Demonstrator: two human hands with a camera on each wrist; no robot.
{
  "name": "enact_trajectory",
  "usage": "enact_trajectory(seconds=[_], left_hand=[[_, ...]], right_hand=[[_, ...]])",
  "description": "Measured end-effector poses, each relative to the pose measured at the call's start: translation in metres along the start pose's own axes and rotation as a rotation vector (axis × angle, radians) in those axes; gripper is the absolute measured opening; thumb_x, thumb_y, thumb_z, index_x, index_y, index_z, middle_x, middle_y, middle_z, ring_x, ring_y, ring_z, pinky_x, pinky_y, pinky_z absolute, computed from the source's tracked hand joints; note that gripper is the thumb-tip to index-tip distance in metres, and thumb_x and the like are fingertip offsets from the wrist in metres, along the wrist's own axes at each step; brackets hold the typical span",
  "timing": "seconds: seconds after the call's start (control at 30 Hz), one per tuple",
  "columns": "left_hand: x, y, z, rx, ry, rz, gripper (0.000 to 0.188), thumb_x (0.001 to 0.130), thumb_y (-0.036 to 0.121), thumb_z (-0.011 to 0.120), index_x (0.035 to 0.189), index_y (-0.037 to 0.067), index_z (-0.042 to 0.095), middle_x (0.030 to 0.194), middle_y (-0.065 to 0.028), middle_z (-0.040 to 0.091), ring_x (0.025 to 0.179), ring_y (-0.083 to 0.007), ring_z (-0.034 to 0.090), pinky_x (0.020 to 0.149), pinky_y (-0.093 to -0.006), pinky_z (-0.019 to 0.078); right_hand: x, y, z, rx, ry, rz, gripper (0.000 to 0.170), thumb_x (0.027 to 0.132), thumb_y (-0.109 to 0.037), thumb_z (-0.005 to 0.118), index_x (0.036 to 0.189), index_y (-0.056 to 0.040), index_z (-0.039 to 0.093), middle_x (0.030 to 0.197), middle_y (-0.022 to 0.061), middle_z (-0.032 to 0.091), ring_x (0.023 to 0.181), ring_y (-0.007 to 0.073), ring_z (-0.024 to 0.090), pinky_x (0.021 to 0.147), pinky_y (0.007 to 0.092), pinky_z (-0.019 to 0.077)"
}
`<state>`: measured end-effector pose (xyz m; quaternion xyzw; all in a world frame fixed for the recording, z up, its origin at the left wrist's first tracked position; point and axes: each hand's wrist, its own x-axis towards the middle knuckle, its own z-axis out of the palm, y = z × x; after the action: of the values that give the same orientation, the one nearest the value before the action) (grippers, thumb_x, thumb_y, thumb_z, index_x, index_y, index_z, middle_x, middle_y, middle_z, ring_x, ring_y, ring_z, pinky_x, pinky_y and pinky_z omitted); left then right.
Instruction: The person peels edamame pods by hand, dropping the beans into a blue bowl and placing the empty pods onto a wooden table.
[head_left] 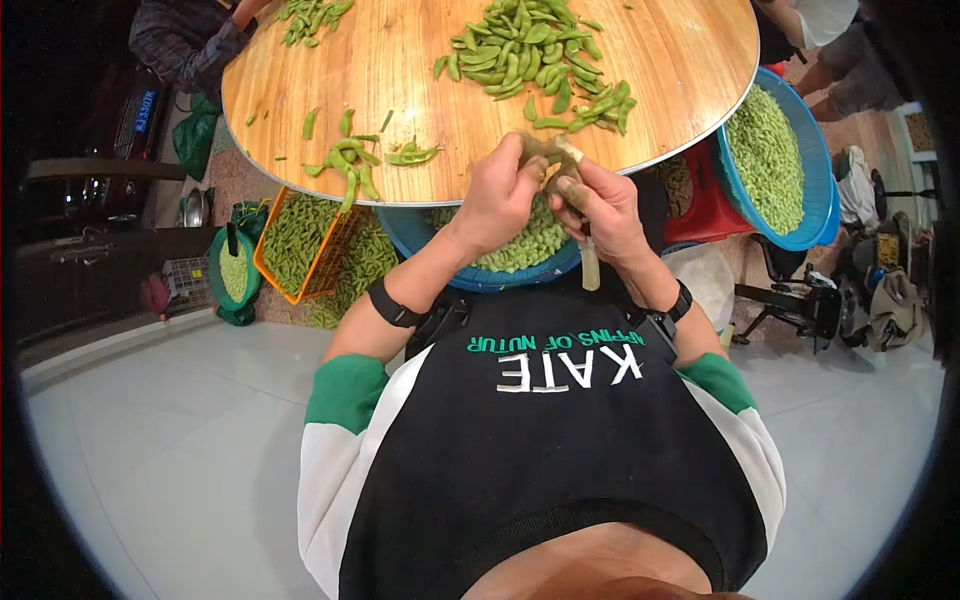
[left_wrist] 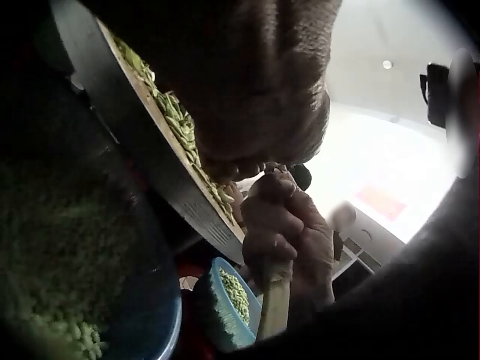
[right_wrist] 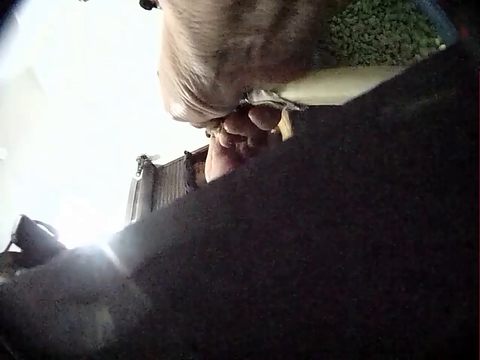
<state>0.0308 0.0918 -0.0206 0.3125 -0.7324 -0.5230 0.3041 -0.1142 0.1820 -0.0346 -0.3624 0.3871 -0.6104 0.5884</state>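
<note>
Over the near edge of the round wooden table (head_left: pixel 400 90), both hands meet at the fingertips. The left hand (head_left: pixel 500 195) has curled fingers and a bent thumb; whether a pod lies between them is hidden. The right hand (head_left: pixel 605 205) grips a tool with a pale handle (head_left: pixel 591 265) pointing down towards the body; its working end is not visible. In the left wrist view the right hand (left_wrist: pixel 281 225) is wrapped round the pale handle (left_wrist: pixel 274 307). The handle (right_wrist: pixel 341 85) also shows beside the right hand (right_wrist: pixel 232 60). Below the hands is a blue basin (head_left: pixel 490 283) of shelled beans (head_left: pixel 525 250).
Green pods (head_left: pixel 520 50) are heaped on the table, with a smaller group (head_left: pixel 350 165) near the left edge. An orange crate (head_left: pixel 268 238) of pods stands at the left. At the right, a blue basin (head_left: pixel 822 185) of beans stands by a red stool (head_left: pixel 708 205). Other people sit across.
</note>
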Motion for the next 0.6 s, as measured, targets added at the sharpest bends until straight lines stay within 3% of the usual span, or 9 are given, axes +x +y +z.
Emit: enact_trajectory(seconds=[0.2,0.27,0.3,0.37,0.43,0.47,0.5,0.57,0.6], left_hand=[[0.002,0.009,-0.005,-0.426,-0.135,-0.167,0.008,0.093,0.008,0.049,0.089,0.001,0.049,0.07,-0.0031,0.053,0.059,-0.0097,0.048,0.049,-0.0263,0.0373],[0.004,0.012,-0.012,-0.614,-0.206,-0.284,0.007,0.093,0.008,0.048,0.09,0.002,0.05,0.07,-0.001,0.051,0.058,-0.0078,0.046,0.048,-0.0242,0.0363],[0.006,0.013,-0.016,-0.743,-0.26,-0.428,0.006,0.093,0.007,0.046,0.092,0.003,0.051,0.07,0.0008,0.048,0.057,-0.0065,0.043,0.047,-0.0231,0.0349],[0.006,0.012,-0.016,-0.87,-0.317,-0.572,0.008,0.094,0.006,0.045,0.095,0.004,0.052,0.07,0.0026,0.045,0.056,-0.0051,0.039,0.046,-0.022,0.0335],[0.003,0.005,-0.007,-0.586,-0.136,-0.517,0.009,0.094,0.008,0.046,0.095,0.003,0.053,0.07,0.0019,0.048,0.054,-0.0049,0.041,0.044,-0.0212,0.0328],[0.001,0.001,-0.005,-0.269,-0.055,-0.334,0.01,0.09,0.007,0.051,0.087,-0.002,0.054,0.069,-0.0038,0.056,0.057,-0.0085,0.05,0.05,-0.0251,0.0401],[-0.001,-0.002,-0.005,-0.268,-0.055,-0.336,0.01,0.09,0.007,0.051,0.087,-0.002,0.054,0.069,-0.0038,0.056,0.057,-0.0085,0.05,0.05,-0.0251,0.0401],[-0.003,-0.005,-0.004,-0.275,-0.062,-0.296,0.01,0.088,0.005,0.052,0.086,-0.004,0.055,0.071,-0.0053,0.058,0.06,-0.0096,0.053,0.052,-0.0258,0.0421],[-0.005,-0.004,-0.005,-0.276,-0.06,-0.299,0.01,0.088,0.005,0.052,0.086,-0.004,0.055,0.071,-0.0053,0.058,0.06,-0.0096,0.053,0.052,-0.0258,0.0421]], right_hand=[[-0.001,-0.014,-0.003,0.342,-0.046,0.15,0.03,0.094,-0.007,0.051,0.123,-0.0019,0.055,0.079,0.0012,0.058,0.051,0.0041,0.045,0.041,0.018,0.0332],[-0.001,-0.016,-0.005,-0.257,-0.022,0.043,0.026,0.092,-0.005,0.054,0.117,-0.0001,0.059,0.078,0.0037,0.059,0.055,0.0079,0.05,0.046,0.0222,0.0386],[0.002,-0.008,-0.007,-0.257,-0.024,0.048,0.026,0.092,-0.005,0.054,0.117,-0.0001,0.059,0.078,0.0037,0.059,0.055,0.0079,0.05,0.046,0.0222,0.0386],[0.012,0.014,-0.012,-0.879,-0.016,-0.683,0.026,0.089,-0.004,0.057,0.114,0.0018,0.059,0.077,0.0063,0.06,0.062,0.0114,0.055,0.054,0.0278,0.0439],[0.006,0.012,0.0,-0.84,0.019,-0.62,0.027,0.086,-0.004,0.061,0.112,0.002,0.059,0.077,0.0087,0.061,0.069,0.0129,0.058,0.061,0.0315,0.0467],[0.002,0.007,0.006,-0.675,0.071,-0.372,0.027,0.085,-0.004,0.063,0.111,0.0014,0.059,0.077,0.0084,0.062,0.068,0.0122,0.057,0.06,0.0297,0.0465],[-0.001,0.005,0.009,-0.506,0.124,-0.124,0.027,0.084,-0.005,0.064,0.111,0.0009,0.059,0.077,0.0082,0.063,0.067,0.0115,0.057,0.06,0.0279,0.0464],[0.002,0.013,0.01,-0.417,0.187,-0.071,0.027,0.084,-0.007,0.065,0.109,0.0011,0.06,0.076,0.0079,0.063,0.064,0.0111,0.056,0.059,0.0255,0.0457],[0.004,0.018,0.01,-0.521,0.201,-0.228,0.027,0.083,-0.007,0.066,0.108,0.0013,0.06,0.074,0.0077,0.062,0.062,0.0106,0.055,0.057,0.0249,0.0451]])
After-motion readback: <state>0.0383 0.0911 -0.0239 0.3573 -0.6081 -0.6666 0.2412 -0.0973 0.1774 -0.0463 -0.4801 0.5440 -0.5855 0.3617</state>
